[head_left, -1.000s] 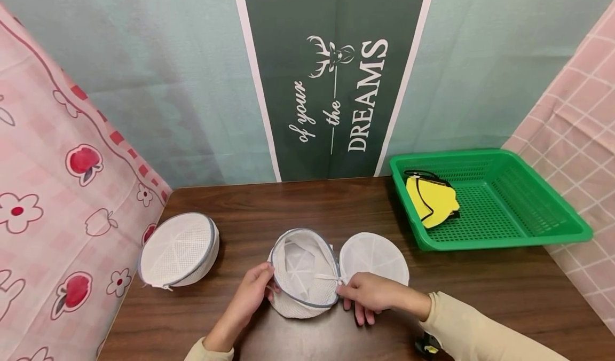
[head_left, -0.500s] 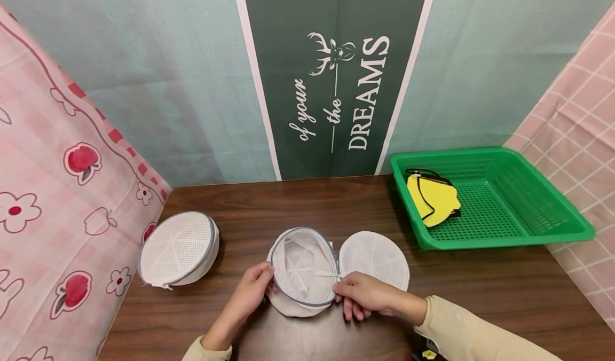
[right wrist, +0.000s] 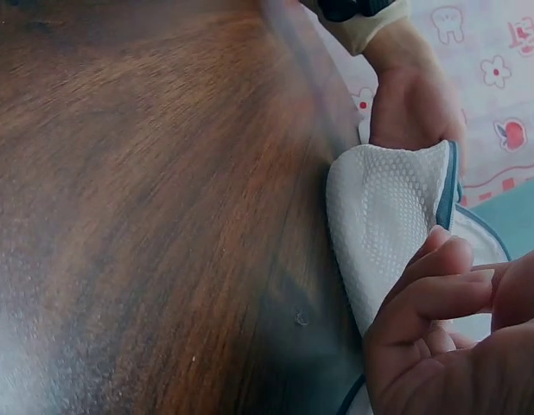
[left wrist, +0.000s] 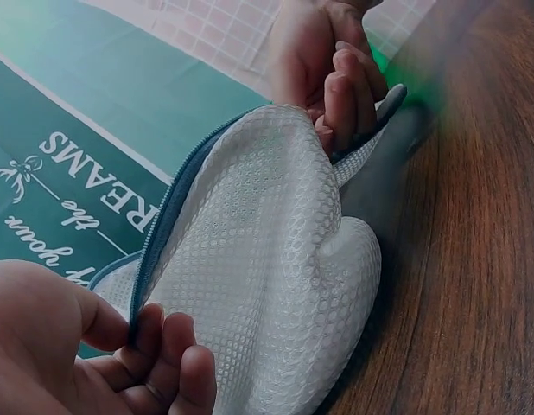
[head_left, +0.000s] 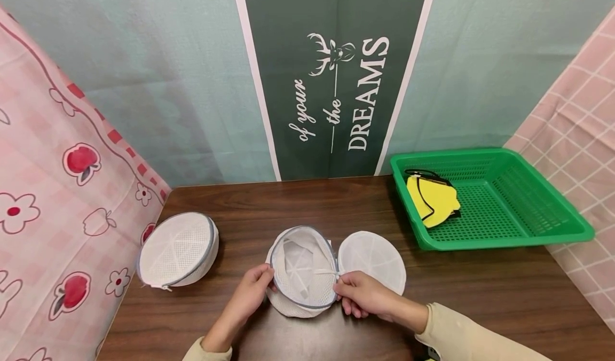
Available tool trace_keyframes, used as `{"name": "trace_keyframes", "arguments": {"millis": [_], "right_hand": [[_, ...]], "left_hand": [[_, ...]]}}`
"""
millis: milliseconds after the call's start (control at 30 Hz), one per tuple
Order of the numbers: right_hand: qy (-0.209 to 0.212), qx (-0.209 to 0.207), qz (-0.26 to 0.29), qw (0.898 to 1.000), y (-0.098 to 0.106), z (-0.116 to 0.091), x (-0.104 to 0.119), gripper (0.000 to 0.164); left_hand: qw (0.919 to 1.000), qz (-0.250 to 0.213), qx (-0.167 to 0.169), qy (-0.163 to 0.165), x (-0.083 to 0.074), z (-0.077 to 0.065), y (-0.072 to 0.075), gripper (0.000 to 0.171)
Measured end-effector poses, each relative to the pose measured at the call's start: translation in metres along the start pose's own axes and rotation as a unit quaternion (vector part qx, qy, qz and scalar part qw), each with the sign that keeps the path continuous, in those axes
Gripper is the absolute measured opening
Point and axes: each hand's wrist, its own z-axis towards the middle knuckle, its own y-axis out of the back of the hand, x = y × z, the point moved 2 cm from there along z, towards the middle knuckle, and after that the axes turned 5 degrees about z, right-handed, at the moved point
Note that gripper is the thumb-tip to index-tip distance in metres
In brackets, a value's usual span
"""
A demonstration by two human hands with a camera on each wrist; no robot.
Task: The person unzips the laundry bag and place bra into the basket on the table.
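Note:
A white mesh laundry bag (head_left: 297, 308) with a blue-grey zipper rim stands on the wooden table, its round mouth facing up. Its white round lid (head_left: 372, 257) lies folded out to the right. My left hand (head_left: 252, 287) pinches the rim at the left between thumb and fingers. At the right side of the rim, near the lid, my right hand (head_left: 363, 295) pinches the zipper edge. In the left wrist view the zipper (left wrist: 168, 207) runs up from the left fingertips toward the other hand. White mesh or cloth folds show inside the bag.
Another white mesh laundry bag (head_left: 178, 251), lid on top, sits at the table's left. A green basket (head_left: 509, 242) at the back right holds a yellow cloth item (head_left: 432, 201) with black straps. Patterned cloths hang behind and at both sides.
The right hand's lower fingers have drawn in a little and its forearm has shifted slightly. Both hands keep their hold on the rim, and the bag has barely moved.

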Motion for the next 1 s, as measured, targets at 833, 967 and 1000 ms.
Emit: {"name": "trace_keyframes", "arguments": {"millis": [833, 967, 1000], "right_hand": [[0.032, -0.059, -0.031, 0.997, 0.021, 0.020, 0.006, 0.032], [0.032, -0.077, -0.037, 0.996, 0.025, 0.025, 0.007, 0.035], [0.032, -0.081, -0.039, 0.995, 0.027, 0.026, 0.007, 0.035]], "left_hand": [[0.9986, 0.010, -0.004, -0.051, -0.008, 0.020, -0.004, 0.029], [0.9982, 0.012, -0.001, -0.058, -0.010, 0.026, -0.006, 0.029], [0.9981, 0.012, -0.001, -0.060, -0.010, 0.028, -0.006, 0.029]]}}
